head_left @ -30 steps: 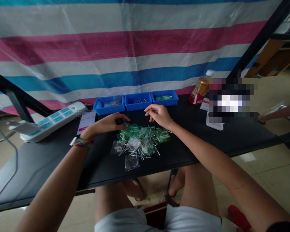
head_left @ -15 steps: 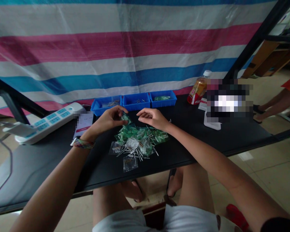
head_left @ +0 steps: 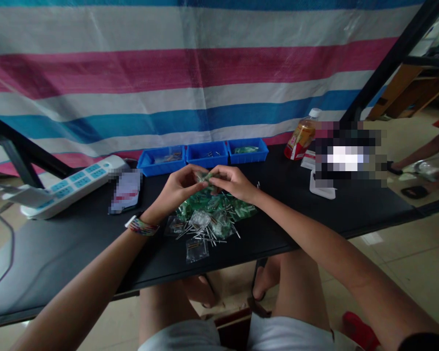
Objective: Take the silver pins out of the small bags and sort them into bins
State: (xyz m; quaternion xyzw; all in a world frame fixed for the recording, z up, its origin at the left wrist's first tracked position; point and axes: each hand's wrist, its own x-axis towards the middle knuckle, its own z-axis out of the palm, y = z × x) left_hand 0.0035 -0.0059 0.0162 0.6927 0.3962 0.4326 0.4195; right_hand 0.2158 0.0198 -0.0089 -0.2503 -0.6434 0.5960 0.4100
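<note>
One clear plastic sachet (head_left: 197, 250), flat and squarish, lies nearest on the smooth black tabletop (head_left: 278, 225), slim brownish pieces inside. Just beyond it, thin straight metal pins (head_left: 212, 238) fan out beside crinkled clear packets (head_left: 200, 218); glossy green sachets (head_left: 193, 206) form the far part of the heap. Above these, the left hand (head_left: 183, 187) and right hand (head_left: 236, 183) meet, both narrowed, fingertips pinching a translucent green packet (head_left: 205, 179) between them. Half a second earlier only the left hand held it; the right has since closed in, so the packet is now worked by both. Its contents cannot be made out. At far left lie a phone (head_left: 126, 192) and a white power strip (head_left: 76, 187). Farther off, three rectangular blue plastic bins stand in a row: left bin (head_left: 160, 169) with clear packets, middle bin (head_left: 207, 161) with a few pins, right bin (head_left: 249, 157) with green sachets. A creased, striped tarpaulin (head_left: 205, 109) hangs behind.
</note>
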